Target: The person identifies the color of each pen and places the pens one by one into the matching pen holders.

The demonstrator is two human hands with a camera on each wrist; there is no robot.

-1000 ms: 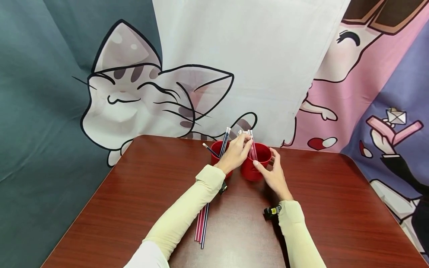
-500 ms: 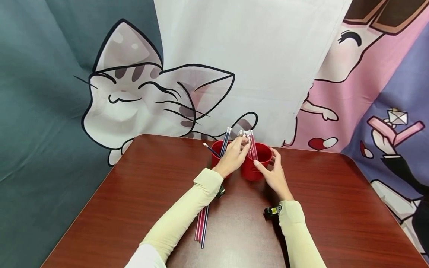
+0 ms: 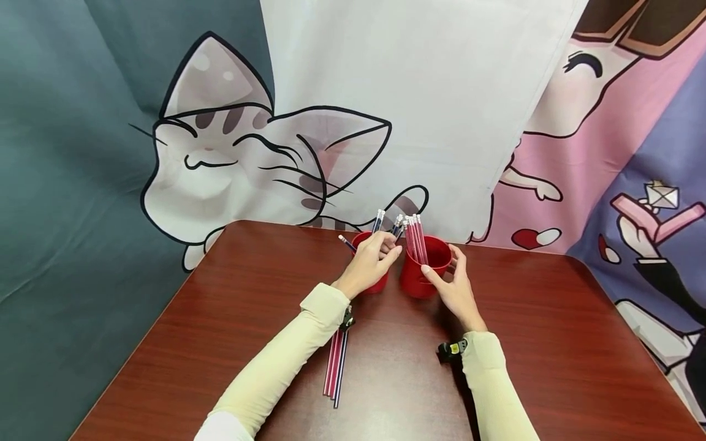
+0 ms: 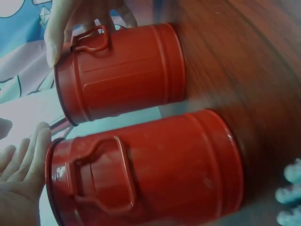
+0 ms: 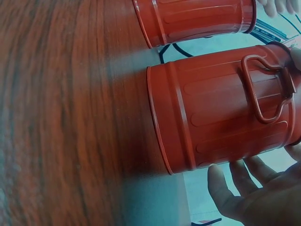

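Two red metal buckets with small wire handles stand side by side. My left hand (image 3: 371, 262) is over the left bucket (image 3: 377, 285), its fingers loose and holding nothing; in the left wrist view the fingers (image 4: 35, 157) lie right at that bucket's rim. Blue pencils (image 3: 378, 220) with white erasers stick up from the left bucket, one leaning far left. My right hand (image 3: 456, 293) grips the right bucket (image 3: 419, 283), thumb at the near rim and fingers round the right side. Several pink pencils (image 3: 417, 242) lean in it, eraser ends up.
Several pink and blue pencils (image 3: 334, 370) lie on the brown table (image 3: 540, 343) in front of the left bucket, partly hidden by my left forearm. A curtain with cartoon prints (image 3: 430, 92) hangs behind the table's far edge.
My left hand has let go of the pink pencils at the right bucket and drawn back left and toward me. My right hand keeps its grip on the right bucket.
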